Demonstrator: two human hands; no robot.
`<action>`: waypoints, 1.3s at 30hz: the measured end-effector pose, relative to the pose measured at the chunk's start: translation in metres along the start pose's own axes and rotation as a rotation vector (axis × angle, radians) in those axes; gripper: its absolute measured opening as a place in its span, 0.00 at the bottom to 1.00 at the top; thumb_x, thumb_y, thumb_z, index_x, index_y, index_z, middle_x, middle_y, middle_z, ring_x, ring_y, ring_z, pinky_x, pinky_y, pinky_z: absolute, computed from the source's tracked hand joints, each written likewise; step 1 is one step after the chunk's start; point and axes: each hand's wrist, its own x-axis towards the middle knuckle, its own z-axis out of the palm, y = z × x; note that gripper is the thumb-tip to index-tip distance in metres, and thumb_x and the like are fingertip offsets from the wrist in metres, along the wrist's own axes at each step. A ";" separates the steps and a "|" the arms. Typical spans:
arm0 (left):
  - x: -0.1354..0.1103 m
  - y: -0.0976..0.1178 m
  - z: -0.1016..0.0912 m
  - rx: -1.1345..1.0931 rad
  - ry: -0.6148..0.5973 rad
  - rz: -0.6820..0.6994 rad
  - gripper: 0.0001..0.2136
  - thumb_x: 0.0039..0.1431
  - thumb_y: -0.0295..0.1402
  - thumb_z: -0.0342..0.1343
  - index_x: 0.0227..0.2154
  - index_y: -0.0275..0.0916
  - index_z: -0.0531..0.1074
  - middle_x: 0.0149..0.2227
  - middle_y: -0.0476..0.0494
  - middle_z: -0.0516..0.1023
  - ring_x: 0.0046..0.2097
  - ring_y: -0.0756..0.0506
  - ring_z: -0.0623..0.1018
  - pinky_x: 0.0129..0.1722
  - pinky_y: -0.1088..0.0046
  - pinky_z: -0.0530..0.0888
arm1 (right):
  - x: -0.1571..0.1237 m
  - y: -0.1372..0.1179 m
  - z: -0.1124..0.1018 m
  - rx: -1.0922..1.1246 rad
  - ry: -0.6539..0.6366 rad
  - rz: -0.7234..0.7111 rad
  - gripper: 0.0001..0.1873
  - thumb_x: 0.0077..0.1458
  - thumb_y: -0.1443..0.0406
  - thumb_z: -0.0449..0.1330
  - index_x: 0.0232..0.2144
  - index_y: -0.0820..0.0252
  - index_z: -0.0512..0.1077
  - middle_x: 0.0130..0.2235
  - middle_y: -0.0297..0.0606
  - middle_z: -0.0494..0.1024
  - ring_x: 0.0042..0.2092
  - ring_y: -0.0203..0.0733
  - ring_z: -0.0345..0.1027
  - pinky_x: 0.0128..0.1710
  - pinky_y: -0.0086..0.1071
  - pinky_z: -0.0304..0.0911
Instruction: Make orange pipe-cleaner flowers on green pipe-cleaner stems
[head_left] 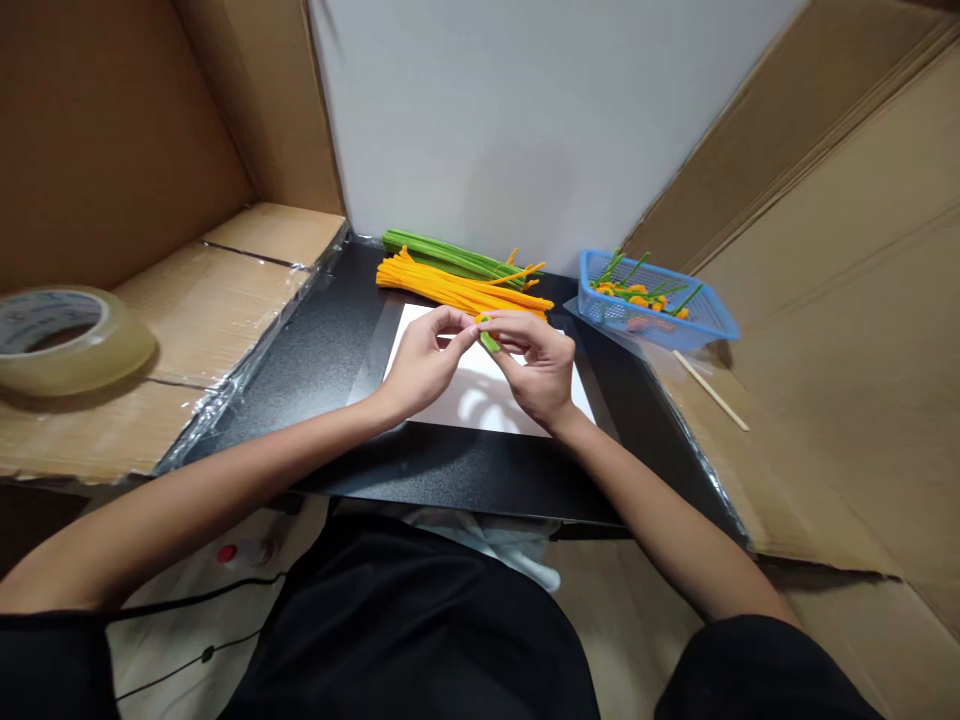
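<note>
Between my fingertips, above a white sheet (487,400), is a small green and orange pipe cleaner piece (489,342). My left hand (429,358) pinches its upper left side with thumb and forefinger. From the other side my right hand (536,365) closes on the same piece, the green end poking out below its fingers. Part of the piece is hidden by the fingertips. Just behind my hands lies a bundle of orange pipe cleaners (450,285), with a bundle of green pipe cleaners (442,252) behind that.
A blue basket (675,325) at the right holds several orange and green pipe cleaner pieces. Near it lies a thin wooden stick (711,390). A large tape roll (112,345) sits on cardboard at the left. Cardboard walls flank the black table (300,380).
</note>
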 end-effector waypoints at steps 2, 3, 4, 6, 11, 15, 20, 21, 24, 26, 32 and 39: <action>-0.001 -0.002 0.001 0.031 0.011 0.003 0.15 0.58 0.46 0.62 0.31 0.37 0.75 0.34 0.43 0.80 0.36 0.47 0.78 0.36 0.72 0.75 | 0.000 0.001 0.001 0.029 0.006 0.031 0.05 0.57 0.61 0.66 0.37 0.52 0.80 0.45 0.36 0.82 0.47 0.41 0.78 0.43 0.35 0.78; -0.002 -0.003 0.002 0.049 0.023 0.004 0.14 0.59 0.45 0.62 0.31 0.37 0.75 0.34 0.43 0.80 0.36 0.47 0.78 0.36 0.73 0.75 | 0.000 0.002 0.001 0.044 0.004 0.045 0.05 0.57 0.61 0.66 0.37 0.52 0.79 0.45 0.36 0.81 0.46 0.41 0.77 0.43 0.35 0.78; -0.003 -0.003 0.003 0.066 0.035 0.010 0.13 0.59 0.44 0.62 0.31 0.37 0.75 0.34 0.43 0.80 0.36 0.47 0.78 0.36 0.73 0.75 | 0.000 0.002 0.001 0.056 -0.001 0.055 0.05 0.57 0.61 0.66 0.36 0.53 0.79 0.45 0.36 0.81 0.46 0.40 0.77 0.43 0.34 0.78; -0.005 -0.002 0.004 0.099 0.057 0.035 0.12 0.60 0.42 0.62 0.32 0.37 0.75 0.34 0.44 0.80 0.36 0.48 0.78 0.37 0.73 0.74 | -0.001 0.002 0.002 0.065 -0.011 0.063 0.05 0.56 0.61 0.66 0.34 0.54 0.78 0.45 0.36 0.80 0.45 0.40 0.77 0.42 0.33 0.78; -0.010 0.003 0.006 0.155 0.091 0.093 0.08 0.61 0.37 0.60 0.33 0.37 0.74 0.35 0.45 0.80 0.36 0.48 0.79 0.37 0.73 0.75 | 0.000 0.000 0.002 0.013 0.001 -0.008 0.03 0.57 0.62 0.65 0.35 0.53 0.77 0.45 0.38 0.79 0.46 0.42 0.76 0.43 0.36 0.77; -0.009 0.004 0.006 0.114 0.096 0.098 0.09 0.61 0.38 0.61 0.33 0.37 0.73 0.35 0.45 0.80 0.36 0.49 0.79 0.39 0.72 0.77 | 0.002 -0.003 -0.003 -0.209 0.045 -0.177 0.05 0.55 0.63 0.67 0.36 0.51 0.77 0.46 0.40 0.80 0.50 0.48 0.74 0.52 0.46 0.72; -0.006 0.005 0.002 0.072 0.118 0.096 0.11 0.56 0.40 0.65 0.31 0.36 0.75 0.33 0.44 0.80 0.34 0.49 0.80 0.38 0.72 0.79 | 0.003 -0.007 -0.008 -0.402 0.027 -0.265 0.07 0.56 0.63 0.67 0.40 0.49 0.79 0.39 0.38 0.82 0.44 0.50 0.72 0.50 0.48 0.67; -0.005 0.005 0.002 0.055 0.125 0.086 0.12 0.55 0.40 0.66 0.31 0.35 0.76 0.33 0.44 0.81 0.34 0.49 0.80 0.38 0.72 0.79 | 0.003 -0.007 -0.009 -0.405 0.021 -0.273 0.06 0.57 0.63 0.66 0.39 0.49 0.79 0.37 0.37 0.82 0.42 0.49 0.72 0.48 0.47 0.68; -0.005 0.006 0.001 0.018 0.145 0.058 0.14 0.52 0.42 0.68 0.29 0.34 0.77 0.32 0.43 0.81 0.32 0.49 0.80 0.36 0.73 0.80 | 0.004 -0.008 -0.008 -0.388 0.041 -0.286 0.03 0.59 0.64 0.64 0.37 0.51 0.80 0.35 0.36 0.82 0.39 0.46 0.72 0.44 0.43 0.68; -0.005 0.006 0.001 0.006 0.145 0.051 0.15 0.51 0.43 0.68 0.29 0.34 0.77 0.31 0.43 0.81 0.32 0.49 0.80 0.35 0.73 0.80 | 0.004 -0.008 -0.007 -0.375 0.051 -0.284 0.03 0.60 0.64 0.64 0.36 0.52 0.79 0.34 0.36 0.82 0.38 0.45 0.73 0.43 0.42 0.67; -0.006 0.000 0.001 0.019 0.149 0.114 0.14 0.52 0.43 0.68 0.30 0.35 0.78 0.31 0.45 0.81 0.32 0.50 0.81 0.35 0.75 0.80 | 0.005 -0.008 -0.005 -0.346 0.035 -0.263 0.02 0.60 0.65 0.64 0.33 0.55 0.77 0.31 0.35 0.80 0.34 0.42 0.71 0.39 0.39 0.68; -0.007 -0.002 0.002 0.046 0.150 0.215 0.10 0.55 0.38 0.66 0.31 0.36 0.76 0.31 0.48 0.80 0.32 0.52 0.80 0.34 0.77 0.80 | -0.001 -0.016 0.005 -0.298 0.082 -0.210 0.03 0.60 0.63 0.63 0.36 0.56 0.73 0.35 0.37 0.79 0.38 0.41 0.72 0.37 0.35 0.72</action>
